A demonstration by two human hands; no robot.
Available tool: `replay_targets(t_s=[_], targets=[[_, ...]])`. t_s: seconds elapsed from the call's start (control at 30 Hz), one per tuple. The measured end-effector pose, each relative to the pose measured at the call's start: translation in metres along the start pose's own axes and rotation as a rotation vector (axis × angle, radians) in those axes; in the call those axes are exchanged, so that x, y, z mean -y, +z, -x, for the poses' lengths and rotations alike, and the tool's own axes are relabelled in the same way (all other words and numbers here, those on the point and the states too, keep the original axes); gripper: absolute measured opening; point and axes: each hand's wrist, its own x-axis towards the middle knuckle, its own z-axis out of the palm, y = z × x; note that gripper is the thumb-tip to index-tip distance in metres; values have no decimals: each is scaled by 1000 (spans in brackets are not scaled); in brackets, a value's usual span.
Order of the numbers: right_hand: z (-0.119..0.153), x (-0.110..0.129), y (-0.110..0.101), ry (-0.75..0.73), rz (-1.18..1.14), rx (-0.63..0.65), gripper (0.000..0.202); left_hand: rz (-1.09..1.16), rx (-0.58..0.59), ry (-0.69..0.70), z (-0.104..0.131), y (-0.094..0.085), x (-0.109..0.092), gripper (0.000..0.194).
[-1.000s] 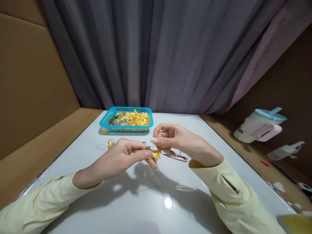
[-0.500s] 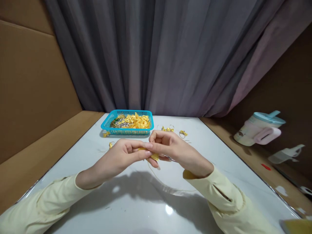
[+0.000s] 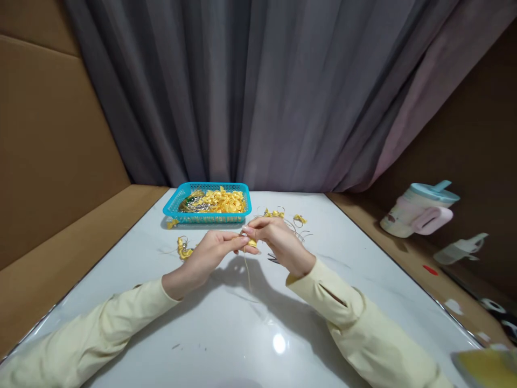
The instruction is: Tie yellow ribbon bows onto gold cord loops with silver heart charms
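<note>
Pinching the yellow piece (image 3: 252, 243) low in the nearly closed left hand (image 3: 212, 252) steadies it above the worktop (image 3: 226, 334); the right hand (image 3: 278, 240), fingertips together, should draw the thread (image 3: 247, 272) gently.

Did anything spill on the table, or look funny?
Maybe a tiny bit: dark specks lie scattered on the white table, and a little yellow piece sits outside the blue basket, away from the heap inside.

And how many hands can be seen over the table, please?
2. The left hand holds a yellow piece; the right hand is on the other side, its fingertips close to the left's. Both are over the white table.
</note>
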Motion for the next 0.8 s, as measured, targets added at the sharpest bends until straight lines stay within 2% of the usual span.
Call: replay_targets(t_s=[0.1, 0.23, 0.3, 0.4, 0.5, 0.57, 0.67, 0.8], targets=[[-18, -26, -6, 118, 25, -82, 15, 105, 13, -8, -12, 11, 31, 33], [-40, -43, -29, 209, 12, -227, 24, 127, 148, -53, -11, 25, 54, 33], [-48, -40, -54, 210, -8, -318, 28, 124, 228, -57, -6, 30, 56, 31], [-52, -24, -104, 173, -40, -472, 29, 112, 317, -56, -2, 33, 57, 28], [-47, -6, -153, 128, -66, -617, 30, 103, 355, -54, -3, 33, 58, 27], [-39, 2, -177, 104, -76, -679, 30, 93, 380, -55, -4, 32, 58, 27], [-27, 8, -199, 83, -79, -723, 30, 76, 418, -52, -5, 32, 57, 27], [-17, 10, -204, 41, -58, -707, 29, 50, 426, -35, -7, 31, 58, 29]])
